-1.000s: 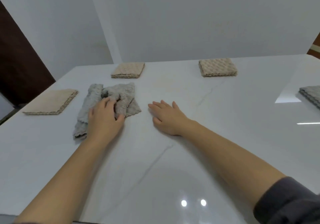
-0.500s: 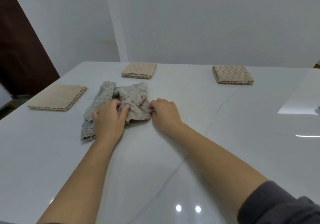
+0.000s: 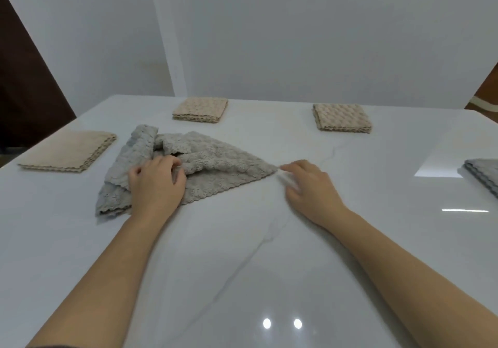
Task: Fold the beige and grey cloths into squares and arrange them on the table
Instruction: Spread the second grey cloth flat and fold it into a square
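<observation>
Handling: the grey cloth [image 3: 215, 164] is a soft, light, limp textile with a nubbly pile and scalloped edges. It has no stiffness, so it bunches wherever it is pushed and lies flat only when pulled taut. I judge its grip on the glossy counter [image 3: 242, 266] to be low, so it needs one anchor point while it is spread. Take hold at the corners and along the hem, not in the crumpled middle.

Position: the cloth lies on the counter, under and beyond my left hand [image 3: 156, 183], and tapers to a point at the fingertips of my right hand [image 3: 310, 186].

Hand state: my left hand has its fingers curled into a bunched fold and grips it. My right hand is at the far corner of the cloth. Blur hides whether it pinches that corner or only touches it, so I cannot tell.

Three beige squares lie beyond the hands: one outboard of the left [image 3: 67, 150] and two further away [image 3: 200, 109] [image 3: 342, 117]. A folded grey cloth [image 3: 482, 175] lies well outboard of the right hand.

Change: half a second ago the two hands were close together on a compact heap. The right hand has since moved outward, and the cloth is drawn into a long wedge. The left hand has stayed on the bunch.
</observation>
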Demonstrator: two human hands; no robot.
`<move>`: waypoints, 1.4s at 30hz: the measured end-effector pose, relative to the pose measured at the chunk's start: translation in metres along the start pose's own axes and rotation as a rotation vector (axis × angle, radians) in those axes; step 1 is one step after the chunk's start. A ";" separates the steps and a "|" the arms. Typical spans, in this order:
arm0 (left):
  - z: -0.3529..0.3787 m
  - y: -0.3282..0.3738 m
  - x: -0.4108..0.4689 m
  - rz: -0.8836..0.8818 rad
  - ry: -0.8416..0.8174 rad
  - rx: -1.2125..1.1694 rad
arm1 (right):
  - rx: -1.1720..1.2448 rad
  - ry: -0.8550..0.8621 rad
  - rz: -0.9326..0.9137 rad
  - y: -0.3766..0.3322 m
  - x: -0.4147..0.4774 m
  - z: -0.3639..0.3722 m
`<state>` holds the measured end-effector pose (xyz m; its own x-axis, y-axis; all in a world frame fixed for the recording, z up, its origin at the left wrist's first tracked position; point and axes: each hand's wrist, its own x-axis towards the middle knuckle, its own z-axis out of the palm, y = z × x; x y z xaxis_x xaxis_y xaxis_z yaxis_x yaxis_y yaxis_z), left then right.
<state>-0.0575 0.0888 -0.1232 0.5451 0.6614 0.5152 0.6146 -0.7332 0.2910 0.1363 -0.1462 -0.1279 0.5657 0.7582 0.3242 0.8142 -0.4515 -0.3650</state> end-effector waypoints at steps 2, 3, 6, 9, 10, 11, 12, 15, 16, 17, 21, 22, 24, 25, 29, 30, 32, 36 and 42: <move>-0.001 0.003 -0.003 0.015 -0.011 -0.011 | 0.035 -0.059 -0.076 -0.025 0.010 0.012; -0.001 0.002 -0.004 0.021 -0.017 -0.015 | 0.034 -0.049 -0.090 -0.034 0.017 0.018; -0.001 -0.006 -0.004 0.022 -0.045 -0.013 | -0.093 -0.018 -0.087 -0.048 0.037 0.028; -0.001 -0.015 -0.001 -0.061 -0.080 0.042 | -0.204 -0.030 -0.085 -0.039 0.044 0.023; -0.001 -0.019 0.001 -0.083 -0.086 0.068 | -0.219 -0.034 -0.077 -0.032 0.041 0.018; 0.000 -0.022 0.002 -0.096 -0.090 0.087 | -0.234 -0.036 -0.060 -0.024 0.035 0.012; 0.000 -0.024 0.003 -0.104 -0.096 0.100 | -0.248 -0.029 -0.032 -0.015 0.028 0.004; 0.004 -0.020 0.003 -0.100 -0.166 0.126 | -0.315 0.000 0.079 0.004 0.001 -0.018; 0.005 -0.018 0.002 -0.097 -0.182 0.130 | -0.350 -0.008 0.122 0.009 -0.006 -0.025; 0.005 -0.017 0.002 -0.098 -0.182 0.127 | -0.395 -0.021 0.168 0.012 -0.012 -0.030; 0.002 -0.012 0.000 -0.096 -0.131 0.080 | -0.487 -0.131 0.291 0.020 -0.026 -0.055; 0.001 -0.007 -0.002 -0.058 -0.104 0.045 | -0.441 -0.147 0.300 0.019 -0.027 -0.059; -0.002 0.011 -0.008 0.082 -0.050 -0.087 | -0.343 -0.101 0.281 0.013 -0.023 -0.064; -0.004 0.022 -0.013 0.173 -0.044 -0.174 | -0.299 -0.038 0.228 0.012 -0.021 -0.061; 0.000 0.049 -0.028 0.464 -0.296 -0.318 | -0.101 -0.080 0.038 0.015 -0.020 -0.044; 0.006 0.049 -0.029 0.482 -0.358 -0.270 | -0.077 -0.129 0.049 0.014 -0.022 -0.044; 0.014 0.043 -0.029 0.415 -0.444 -0.221 | -0.127 -0.120 0.074 0.011 -0.023 -0.049; 0.013 0.040 -0.029 0.345 -0.429 -0.391 | -0.174 -0.084 0.058 0.003 -0.025 -0.053; 0.007 0.039 -0.027 0.510 -0.387 -0.340 | -0.177 -0.277 0.026 0.021 -0.022 -0.028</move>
<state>-0.0439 0.0434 -0.1315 0.9181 0.1866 0.3498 0.0533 -0.9324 0.3576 0.1449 -0.1855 -0.1181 0.5492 0.8336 0.0583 0.8239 -0.5285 -0.2045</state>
